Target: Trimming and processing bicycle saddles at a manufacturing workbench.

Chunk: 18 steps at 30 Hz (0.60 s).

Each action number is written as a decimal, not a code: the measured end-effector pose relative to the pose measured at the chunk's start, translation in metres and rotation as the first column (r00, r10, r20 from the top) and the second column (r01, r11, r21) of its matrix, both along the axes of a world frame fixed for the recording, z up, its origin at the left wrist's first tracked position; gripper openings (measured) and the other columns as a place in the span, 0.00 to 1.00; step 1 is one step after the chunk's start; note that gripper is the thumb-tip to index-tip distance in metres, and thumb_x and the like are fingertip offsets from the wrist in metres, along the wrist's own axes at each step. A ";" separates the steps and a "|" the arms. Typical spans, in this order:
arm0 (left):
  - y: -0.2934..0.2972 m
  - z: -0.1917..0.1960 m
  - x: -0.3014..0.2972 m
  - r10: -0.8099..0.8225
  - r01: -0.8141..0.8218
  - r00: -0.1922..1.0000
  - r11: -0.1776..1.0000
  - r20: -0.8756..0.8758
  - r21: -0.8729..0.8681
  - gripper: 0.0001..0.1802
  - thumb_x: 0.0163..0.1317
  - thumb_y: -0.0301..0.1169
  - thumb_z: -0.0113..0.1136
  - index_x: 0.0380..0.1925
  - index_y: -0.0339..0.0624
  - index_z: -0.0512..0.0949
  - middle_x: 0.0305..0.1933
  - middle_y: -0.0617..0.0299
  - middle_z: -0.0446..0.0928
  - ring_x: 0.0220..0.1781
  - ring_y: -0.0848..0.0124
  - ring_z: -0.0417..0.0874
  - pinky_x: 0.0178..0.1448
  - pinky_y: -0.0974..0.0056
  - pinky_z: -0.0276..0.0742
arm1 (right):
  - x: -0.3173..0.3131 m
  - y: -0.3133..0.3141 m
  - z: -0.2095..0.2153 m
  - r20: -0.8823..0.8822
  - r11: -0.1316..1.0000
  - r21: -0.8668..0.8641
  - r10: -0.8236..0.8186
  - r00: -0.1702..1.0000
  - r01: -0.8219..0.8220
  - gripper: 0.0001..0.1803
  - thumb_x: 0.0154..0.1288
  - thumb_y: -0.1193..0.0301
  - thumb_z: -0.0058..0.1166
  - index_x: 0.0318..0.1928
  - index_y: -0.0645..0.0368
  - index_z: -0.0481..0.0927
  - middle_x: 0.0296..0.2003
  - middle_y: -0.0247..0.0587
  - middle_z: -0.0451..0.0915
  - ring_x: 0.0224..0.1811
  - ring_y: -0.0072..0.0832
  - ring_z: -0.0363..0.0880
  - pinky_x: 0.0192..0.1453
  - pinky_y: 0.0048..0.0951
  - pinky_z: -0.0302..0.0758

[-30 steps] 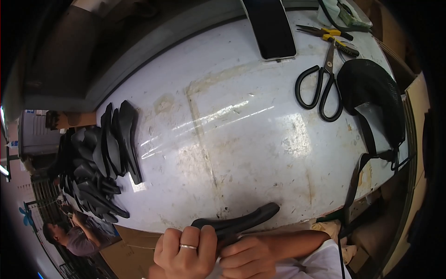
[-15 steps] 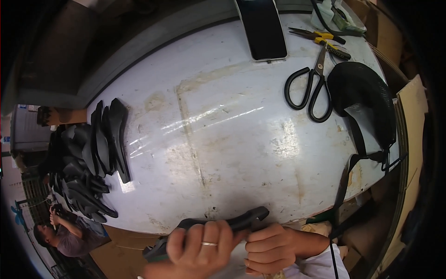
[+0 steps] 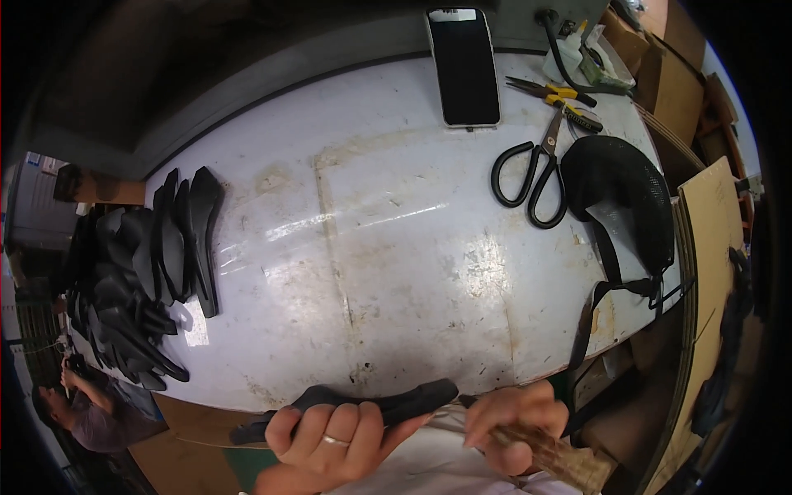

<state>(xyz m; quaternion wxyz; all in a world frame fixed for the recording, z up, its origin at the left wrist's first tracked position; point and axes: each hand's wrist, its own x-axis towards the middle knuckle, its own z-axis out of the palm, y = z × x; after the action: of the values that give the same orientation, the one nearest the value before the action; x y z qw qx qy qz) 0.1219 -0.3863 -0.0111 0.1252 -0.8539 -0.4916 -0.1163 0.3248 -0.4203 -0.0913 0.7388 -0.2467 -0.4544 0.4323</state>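
Observation:
At the table's near edge my left hand [image 3: 330,441], with a ring on one finger, is closed around a long, curved black moulded piece [image 3: 417,399]. The piece lies roughly level, its narrower end toward my right hand. My right hand [image 3: 516,421] is closed on a brownish, wrapped-looking handle-like thing [image 3: 573,460] that slants down to the right; its exact kind does not show. A small dark tip shows beside the right fingers, close to the black piece's end. Similar black moulded pieces [image 3: 165,247] are heaped at the table's left side.
Scissors [image 3: 540,169], yellow-and-black pliers [image 3: 551,92] and a black mesh pouch with straps [image 3: 623,198] lie at right. A phone [image 3: 466,74] rests at the far edge near a white bottle [image 3: 565,56]. Cardboard [image 3: 701,272] stands at right. Another person [image 3: 95,408] sits at lower left.
My right hand has turned and shifted right, apart from the left, bringing the brown wrapped thing into plain sight. My left hand has moved slightly left with the black piece. The view has shifted a little.

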 end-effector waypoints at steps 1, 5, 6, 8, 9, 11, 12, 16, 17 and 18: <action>-0.006 0.000 -0.012 0.040 -0.040 0.998 0.999 -0.041 0.003 0.29 0.53 0.63 0.72 0.23 0.51 0.75 0.22 0.71 0.63 0.25 0.70 0.66 0.44 0.57 0.61 | -0.004 0.013 0.010 -0.041 0.999 0.003 0.040 0.998 -0.040 0.27 0.67 0.67 0.67 0.61 0.66 0.72 0.40 0.51 0.87 0.27 0.34 0.83 0.35 0.38 0.86; -0.021 0.007 -0.031 -0.017 0.019 0.999 0.999 0.047 -0.039 0.31 0.52 0.66 0.71 0.27 0.51 0.76 0.26 0.69 0.65 0.30 0.69 0.67 0.49 0.56 0.61 | -0.012 0.030 0.044 0.411 0.880 -0.430 0.392 0.823 -0.204 0.27 0.61 0.77 0.71 0.61 0.65 0.79 0.48 0.54 0.86 0.41 0.42 0.88 0.50 0.32 0.85; -0.024 0.012 -0.034 0.006 0.000 0.997 0.998 0.081 -0.068 0.30 0.50 0.64 0.75 0.28 0.50 0.76 0.26 0.69 0.68 0.29 0.69 0.69 0.48 0.57 0.63 | -0.015 0.031 0.043 0.306 0.844 -0.426 0.475 0.825 -0.327 0.24 0.60 0.78 0.71 0.58 0.66 0.81 0.47 0.54 0.87 0.43 0.41 0.89 0.50 0.33 0.85; -0.025 0.001 -0.037 0.035 -0.062 0.979 0.990 0.203 0.129 0.26 0.65 0.61 0.62 0.31 0.49 0.82 0.32 0.66 0.77 0.36 0.67 0.77 0.52 0.55 0.71 | -0.026 0.030 0.044 0.174 0.803 -0.428 0.524 0.834 -0.415 0.13 0.61 0.75 0.71 0.44 0.68 0.86 0.46 0.61 0.87 0.42 0.47 0.89 0.48 0.39 0.86; -0.027 0.002 -0.040 0.052 -0.081 0.978 0.988 0.203 0.135 0.26 0.65 0.61 0.62 0.31 0.49 0.82 0.32 0.66 0.77 0.36 0.67 0.77 0.52 0.55 0.71 | -0.029 0.033 0.045 0.177 0.797 -0.423 0.539 0.824 -0.430 0.13 0.61 0.75 0.71 0.44 0.68 0.86 0.46 0.61 0.87 0.42 0.47 0.89 0.48 0.39 0.86; -0.033 0.008 -0.045 0.034 -0.050 0.977 0.996 0.212 0.071 0.31 0.66 0.66 0.57 0.34 0.47 0.83 0.39 0.64 0.81 0.42 0.67 0.80 0.58 0.52 0.68 | -0.027 0.038 0.051 0.250 0.828 -0.360 0.529 0.811 -0.430 0.11 0.63 0.76 0.70 0.44 0.67 0.86 0.43 0.61 0.88 0.41 0.46 0.89 0.48 0.41 0.86; -0.033 0.014 -0.049 0.056 -0.065 0.952 0.998 0.301 0.020 0.30 0.61 0.63 0.66 0.35 0.46 0.82 0.40 0.61 0.81 0.44 0.64 0.81 0.60 0.50 0.68 | -0.025 0.042 0.050 0.253 0.823 -0.352 0.542 0.801 -0.446 0.11 0.63 0.76 0.70 0.44 0.67 0.86 0.43 0.61 0.88 0.41 0.46 0.89 0.48 0.41 0.86; -0.032 0.033 -0.092 0.360 -0.106 0.726 0.900 0.586 -0.422 0.34 0.39 0.48 0.87 0.39 0.40 0.79 0.38 0.55 0.80 0.37 0.60 0.82 0.45 0.54 0.76 | -0.024 0.050 0.052 0.312 0.813 -0.308 0.577 0.755 -0.494 0.14 0.62 0.77 0.70 0.47 0.66 0.83 0.43 0.57 0.86 0.41 0.46 0.88 0.48 0.41 0.85; -0.039 0.030 -0.092 0.375 -0.129 0.723 0.898 0.581 -0.420 0.34 0.39 0.48 0.87 0.39 0.40 0.79 0.38 0.55 0.80 0.37 0.60 0.82 0.45 0.54 0.76 | -0.027 0.046 0.052 0.349 0.829 -0.304 0.556 0.754 -0.470 0.16 0.62 0.78 0.70 0.49 0.66 0.81 0.44 0.56 0.85 0.41 0.45 0.88 0.47 0.40 0.85; -0.048 0.027 -0.087 0.494 -0.208 0.666 0.843 0.560 -0.496 0.31 0.40 0.50 0.87 0.34 0.44 0.79 0.31 0.62 0.77 0.30 0.64 0.78 0.42 0.57 0.72 | -0.037 0.035 0.048 0.468 0.871 -0.277 0.491 0.734 -0.406 0.32 0.58 0.80 0.72 0.61 0.63 0.72 0.46 0.54 0.82 0.41 0.42 0.87 0.46 0.39 0.85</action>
<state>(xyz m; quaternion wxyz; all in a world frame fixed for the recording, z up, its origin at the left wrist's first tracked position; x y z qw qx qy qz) 0.0351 -0.4343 0.0161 -0.2119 -0.6470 -0.6740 -0.2868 0.2882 -0.3850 -0.0436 0.4378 -0.2949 -0.6489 0.5480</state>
